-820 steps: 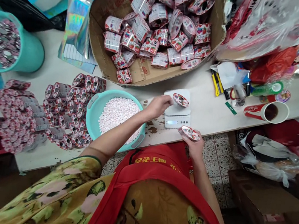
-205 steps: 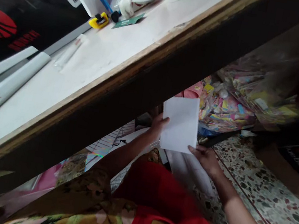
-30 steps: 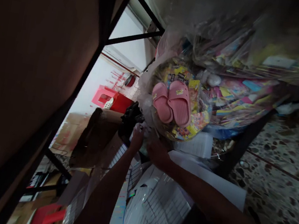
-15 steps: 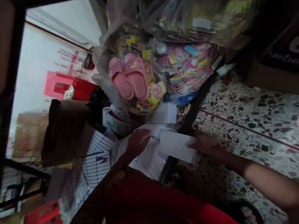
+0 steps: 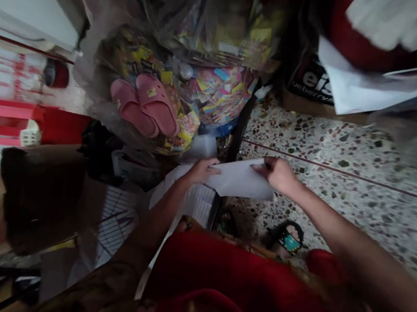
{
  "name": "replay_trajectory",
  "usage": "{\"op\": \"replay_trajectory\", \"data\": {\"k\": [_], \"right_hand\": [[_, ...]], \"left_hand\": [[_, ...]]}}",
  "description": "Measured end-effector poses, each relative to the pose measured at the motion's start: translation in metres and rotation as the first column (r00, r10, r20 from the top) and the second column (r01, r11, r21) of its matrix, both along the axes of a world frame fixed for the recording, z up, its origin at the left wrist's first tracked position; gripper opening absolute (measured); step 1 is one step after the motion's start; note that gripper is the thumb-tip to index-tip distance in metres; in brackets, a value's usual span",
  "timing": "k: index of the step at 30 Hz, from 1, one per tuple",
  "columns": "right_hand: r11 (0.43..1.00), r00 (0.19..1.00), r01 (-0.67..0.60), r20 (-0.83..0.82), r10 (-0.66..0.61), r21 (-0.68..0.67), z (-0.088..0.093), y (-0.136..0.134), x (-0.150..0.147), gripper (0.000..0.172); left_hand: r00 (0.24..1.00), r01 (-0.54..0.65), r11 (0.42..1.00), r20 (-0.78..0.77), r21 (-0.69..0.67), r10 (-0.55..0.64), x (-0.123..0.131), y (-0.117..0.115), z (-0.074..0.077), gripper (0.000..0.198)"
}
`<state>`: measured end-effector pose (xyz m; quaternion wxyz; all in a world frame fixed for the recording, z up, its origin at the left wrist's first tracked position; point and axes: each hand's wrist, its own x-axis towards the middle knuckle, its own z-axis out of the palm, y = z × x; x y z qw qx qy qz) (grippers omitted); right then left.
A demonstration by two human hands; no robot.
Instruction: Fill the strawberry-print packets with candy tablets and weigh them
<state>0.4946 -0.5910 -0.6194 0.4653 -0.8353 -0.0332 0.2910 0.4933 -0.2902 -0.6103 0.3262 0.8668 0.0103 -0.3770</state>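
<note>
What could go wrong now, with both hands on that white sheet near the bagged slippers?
The white sheet is pinched only at its edges by the left hand and right hand, so it may crease or tear. The lined sheets beneath it look loose and could slide onto the floor.

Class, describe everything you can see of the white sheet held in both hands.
The white sheet looks like thin, blank paper, roughly rectangular, slightly curved and blurred. It is held nearly flat in the air, the left hand gripping one end and the right hand pinching the other, above the speckled floor and printed papers.
</note>
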Motion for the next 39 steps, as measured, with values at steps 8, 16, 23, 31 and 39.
{"op": "replay_trajectory", "data": {"k": [8,16,23,31,39], "right_hand": [[0.843,0.840,0.538,-0.076,-0.537,-0.015,0.152,-0.091,-0.091,0.042],[0.667,0.657,0.742,-0.125,-0.743,-0.062,0.372,-0.113,-0.139,0.048],[0.680,0.676,0.731,-0.204,-0.708,0.064,0.516,-0.078,-0.136,0.052],[0.645,0.714,0.700,-0.279,-0.643,0.306,0.539,-0.023,-0.117,0.058],[0.757,0.891,0.437,-0.348,-0.291,0.486,0.556,0.013,-0.117,0.055]], "left_hand": [[0.986,-0.166,0.904,-0.034,-0.395,0.166,-0.015,-0.110,0.118,0.035],[0.927,-0.361,0.741,-0.129,-0.566,0.353,-0.069,-0.137,0.333,0.028],[0.671,-0.696,0.298,-0.442,-0.653,0.596,-0.125,-0.081,0.510,0.062],[0.657,-0.715,0.167,-0.569,-0.679,0.495,-0.218,-0.036,0.573,0.085],[0.564,-0.707,0.285,-0.272,-0.647,0.780,-0.282,-0.043,0.614,0.046]]}}
